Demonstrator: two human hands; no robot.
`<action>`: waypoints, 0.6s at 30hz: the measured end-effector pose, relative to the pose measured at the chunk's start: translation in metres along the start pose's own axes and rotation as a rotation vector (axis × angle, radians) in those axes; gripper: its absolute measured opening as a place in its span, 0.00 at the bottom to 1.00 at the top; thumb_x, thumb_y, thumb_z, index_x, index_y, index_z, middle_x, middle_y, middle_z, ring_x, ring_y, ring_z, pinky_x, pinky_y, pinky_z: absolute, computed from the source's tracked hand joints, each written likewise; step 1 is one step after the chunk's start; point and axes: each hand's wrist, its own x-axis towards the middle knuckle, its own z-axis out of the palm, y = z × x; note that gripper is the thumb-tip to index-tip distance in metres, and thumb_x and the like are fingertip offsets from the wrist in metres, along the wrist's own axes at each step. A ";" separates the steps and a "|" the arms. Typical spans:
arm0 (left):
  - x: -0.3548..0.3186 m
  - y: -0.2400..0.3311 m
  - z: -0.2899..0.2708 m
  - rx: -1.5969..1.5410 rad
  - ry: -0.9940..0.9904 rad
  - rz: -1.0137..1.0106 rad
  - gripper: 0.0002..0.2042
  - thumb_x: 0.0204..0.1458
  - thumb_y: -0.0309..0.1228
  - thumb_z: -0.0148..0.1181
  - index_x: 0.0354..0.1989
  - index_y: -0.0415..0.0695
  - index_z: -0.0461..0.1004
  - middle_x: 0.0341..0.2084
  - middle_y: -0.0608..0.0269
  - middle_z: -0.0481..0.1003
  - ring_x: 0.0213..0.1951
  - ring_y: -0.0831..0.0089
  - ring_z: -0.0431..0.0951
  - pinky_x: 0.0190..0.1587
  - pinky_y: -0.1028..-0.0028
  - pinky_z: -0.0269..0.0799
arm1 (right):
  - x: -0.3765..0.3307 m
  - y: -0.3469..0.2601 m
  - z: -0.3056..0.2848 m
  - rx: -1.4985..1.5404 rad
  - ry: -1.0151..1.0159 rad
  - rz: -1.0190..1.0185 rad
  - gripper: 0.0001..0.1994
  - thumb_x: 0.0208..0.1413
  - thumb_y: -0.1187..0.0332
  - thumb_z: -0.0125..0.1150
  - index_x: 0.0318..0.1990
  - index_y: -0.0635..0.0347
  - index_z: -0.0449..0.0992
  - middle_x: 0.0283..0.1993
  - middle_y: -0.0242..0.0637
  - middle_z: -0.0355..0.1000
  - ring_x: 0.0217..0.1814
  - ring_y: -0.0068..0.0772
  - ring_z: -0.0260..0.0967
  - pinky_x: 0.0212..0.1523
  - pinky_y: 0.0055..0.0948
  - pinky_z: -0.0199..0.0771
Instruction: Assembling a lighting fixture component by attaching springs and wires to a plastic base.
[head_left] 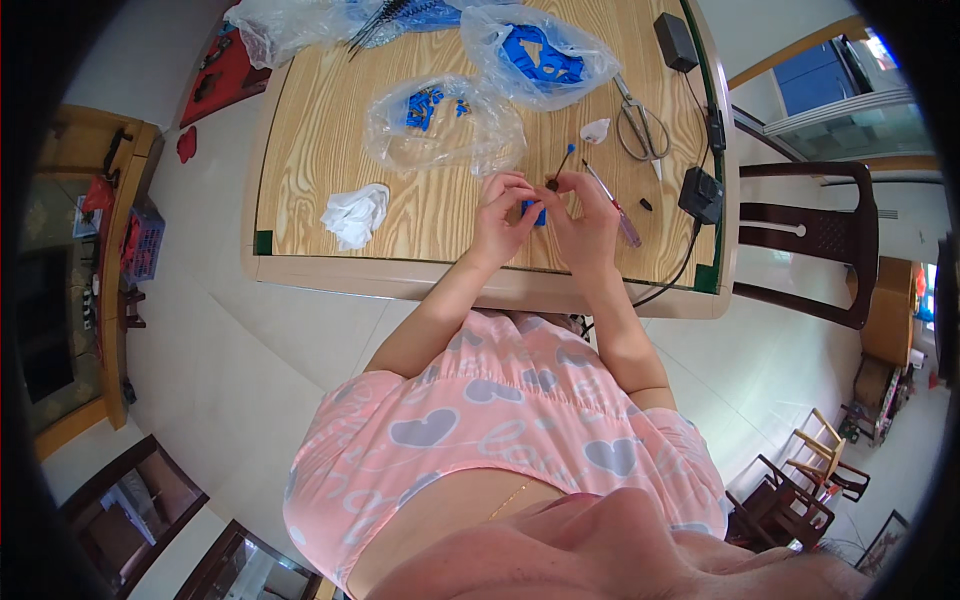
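Note:
My left hand (500, 222) and my right hand (585, 218) meet above the table's near edge, fingertips pinched together. A small blue plastic piece (540, 214) shows between them, partly covered by the fingers. Just beyond the fingertips is a thin dark stick with a blue tip (566, 160), with a small dark round part (552, 185) at its lower end; whether it is held or lies on the table, I cannot tell. Right of my right hand lies a screwdriver (626, 228) with a purplish handle. A small black piece (645, 204) is near it.
Ahead are an open clear bag (385, 135) with small blue parts (423, 108) and another bag (480, 45) with larger blue parts (540, 62). Scissors (643, 132), a black adapter (701, 195) and its cable lie right. A white cloth (355, 214) lies left. A chair (810, 235) stands right.

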 end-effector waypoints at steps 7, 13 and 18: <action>0.002 0.002 -0.001 0.005 -0.007 0.004 0.10 0.37 0.19 0.68 0.29 0.43 0.75 0.34 0.60 0.73 0.44 0.58 0.71 0.47 0.64 0.67 | 0.001 -0.003 0.000 -0.021 -0.013 0.010 0.08 0.47 0.71 0.67 0.34 0.60 0.75 0.29 0.37 0.73 0.34 0.37 0.72 0.35 0.34 0.69; 0.003 0.003 -0.002 0.004 -0.009 0.015 0.10 0.37 0.19 0.68 0.29 0.42 0.75 0.34 0.60 0.73 0.43 0.59 0.72 0.46 0.64 0.67 | 0.000 -0.001 0.002 -0.053 -0.006 -0.017 0.08 0.48 0.71 0.66 0.33 0.60 0.74 0.29 0.36 0.73 0.33 0.37 0.72 0.35 0.34 0.68; 0.003 0.005 -0.002 -0.016 -0.014 -0.017 0.10 0.38 0.18 0.68 0.29 0.42 0.75 0.34 0.60 0.73 0.43 0.60 0.72 0.46 0.65 0.67 | 0.002 -0.002 0.001 -0.038 -0.015 0.002 0.07 0.49 0.70 0.65 0.33 0.60 0.74 0.29 0.36 0.73 0.33 0.37 0.72 0.36 0.35 0.68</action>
